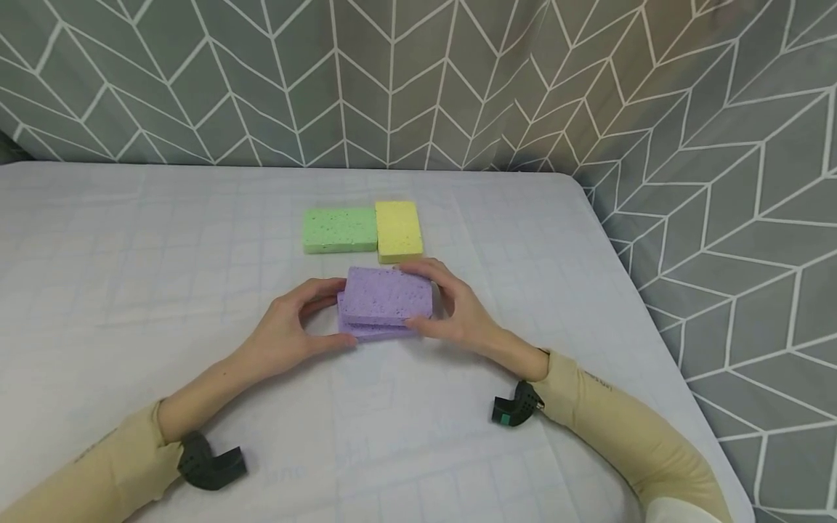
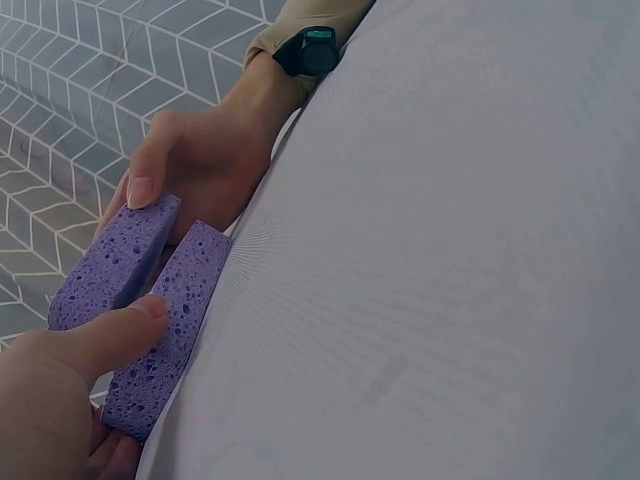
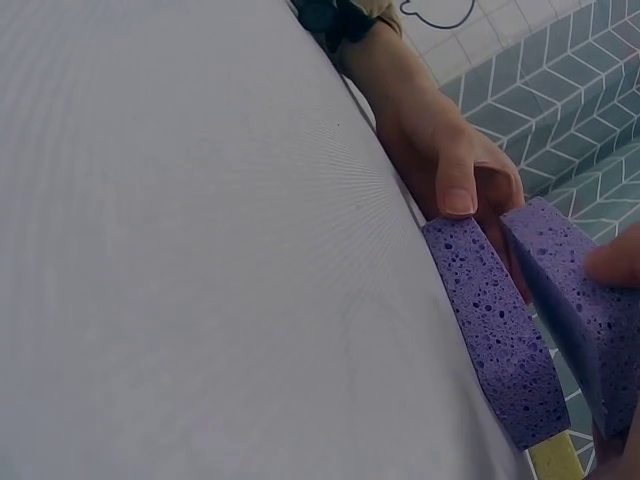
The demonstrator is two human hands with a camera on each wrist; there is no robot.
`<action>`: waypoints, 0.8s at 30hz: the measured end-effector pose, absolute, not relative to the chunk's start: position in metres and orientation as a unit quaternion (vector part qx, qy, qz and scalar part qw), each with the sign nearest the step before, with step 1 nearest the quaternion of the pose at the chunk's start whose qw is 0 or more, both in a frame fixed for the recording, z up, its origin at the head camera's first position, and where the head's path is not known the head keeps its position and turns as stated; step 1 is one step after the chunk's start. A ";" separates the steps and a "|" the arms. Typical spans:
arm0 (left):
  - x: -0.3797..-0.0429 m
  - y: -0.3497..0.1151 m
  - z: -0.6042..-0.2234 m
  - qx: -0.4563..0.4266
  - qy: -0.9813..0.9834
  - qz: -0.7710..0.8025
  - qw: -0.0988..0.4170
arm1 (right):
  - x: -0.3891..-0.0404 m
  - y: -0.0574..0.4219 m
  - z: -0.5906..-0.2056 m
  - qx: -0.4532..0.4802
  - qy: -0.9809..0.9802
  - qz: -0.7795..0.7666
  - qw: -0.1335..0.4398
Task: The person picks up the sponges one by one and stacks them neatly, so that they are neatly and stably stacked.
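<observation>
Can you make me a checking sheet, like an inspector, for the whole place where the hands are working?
Surface: table, white on top, with faint creases.
Job's things: upper purple sponge held over the lower purple sponge; a gap shows between them.
Clutter: nothing seen besides the green sponge and yellow sponge, lying side by side.
Hands: left hand grips the lower purple sponge; right hand grips the upper one.
Cables: nothing seen on the table; a thin dark loop beyond it might be one.
Surroundings: grey curtain with white lines, behind and to the right.
</observation>
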State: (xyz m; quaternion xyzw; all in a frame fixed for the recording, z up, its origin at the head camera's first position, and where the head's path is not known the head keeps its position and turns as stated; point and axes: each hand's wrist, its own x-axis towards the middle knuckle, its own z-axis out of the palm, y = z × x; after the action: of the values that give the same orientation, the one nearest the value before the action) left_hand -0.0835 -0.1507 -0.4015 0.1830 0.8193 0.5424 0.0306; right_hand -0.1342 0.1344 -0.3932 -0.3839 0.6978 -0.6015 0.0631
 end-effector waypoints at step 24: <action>-0.083 -0.151 -0.401 0.191 0.822 0.536 0.030 | -0.135 0.131 -0.393 -0.401 0.707 -0.573 0.104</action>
State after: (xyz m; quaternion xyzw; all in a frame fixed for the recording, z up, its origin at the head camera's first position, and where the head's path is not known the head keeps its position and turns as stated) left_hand -0.0832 -0.1508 -0.4013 0.1908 0.8216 0.5363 0.0298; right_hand -0.1349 0.1313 -0.3933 -0.4009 0.7072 -0.5729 0.1040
